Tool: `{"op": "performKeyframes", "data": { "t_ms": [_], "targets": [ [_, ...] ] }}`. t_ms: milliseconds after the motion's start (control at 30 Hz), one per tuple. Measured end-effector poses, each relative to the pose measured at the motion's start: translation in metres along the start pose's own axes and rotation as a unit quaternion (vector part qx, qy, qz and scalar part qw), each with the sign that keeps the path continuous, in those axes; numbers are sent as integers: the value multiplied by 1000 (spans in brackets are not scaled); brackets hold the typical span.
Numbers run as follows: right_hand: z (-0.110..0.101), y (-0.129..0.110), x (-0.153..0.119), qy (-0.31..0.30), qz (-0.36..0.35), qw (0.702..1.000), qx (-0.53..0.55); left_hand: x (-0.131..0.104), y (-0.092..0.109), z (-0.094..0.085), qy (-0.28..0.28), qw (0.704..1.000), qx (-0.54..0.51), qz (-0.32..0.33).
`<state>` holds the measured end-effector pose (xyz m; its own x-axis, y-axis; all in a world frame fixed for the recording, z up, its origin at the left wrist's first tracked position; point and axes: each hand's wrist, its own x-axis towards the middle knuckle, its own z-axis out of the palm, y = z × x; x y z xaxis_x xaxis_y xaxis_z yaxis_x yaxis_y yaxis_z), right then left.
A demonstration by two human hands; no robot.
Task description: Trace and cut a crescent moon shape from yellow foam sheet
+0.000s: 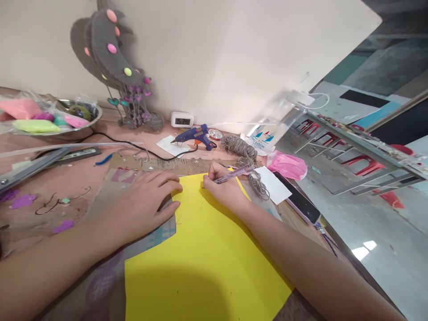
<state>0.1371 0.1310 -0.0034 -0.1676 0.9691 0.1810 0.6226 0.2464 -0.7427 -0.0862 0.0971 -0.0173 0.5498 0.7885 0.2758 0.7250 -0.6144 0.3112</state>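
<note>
A yellow sheet [207, 249] lies on the work surface in front of me, with a notch cut into its left side. My left hand [155, 200] rests palm down at that notch, fingers apart, its fingertips on the sheet's edge. Near the sheet's far edge, my right hand [222, 187] is closed around a slim, purplish patterned pen [232, 174]. Its tip is hidden by my fingers, close to the paper. Faint pencil-like marks show on the yellow between my hands. Under the sheet lies a grey printed plastic cover [110, 196].
Behind the sheet are a blue glue gun [195, 136] on white paper, a digital clock [182, 119] and grey yarn [239, 147]. A phone [297, 198] lies right, large scissors [36, 162] and a metal bowl [95, 120] left. A grey moon decoration [103, 49] hangs against the wall.
</note>
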Motion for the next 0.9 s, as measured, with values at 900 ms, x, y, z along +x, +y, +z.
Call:
{"op": "performKeyframes", "data": {
  "t_ms": [900],
  "targets": [
    [-2,1,-2,-14,17,1000,7,1,5,-4,-1,1000,-8,-7]
  ]
}}
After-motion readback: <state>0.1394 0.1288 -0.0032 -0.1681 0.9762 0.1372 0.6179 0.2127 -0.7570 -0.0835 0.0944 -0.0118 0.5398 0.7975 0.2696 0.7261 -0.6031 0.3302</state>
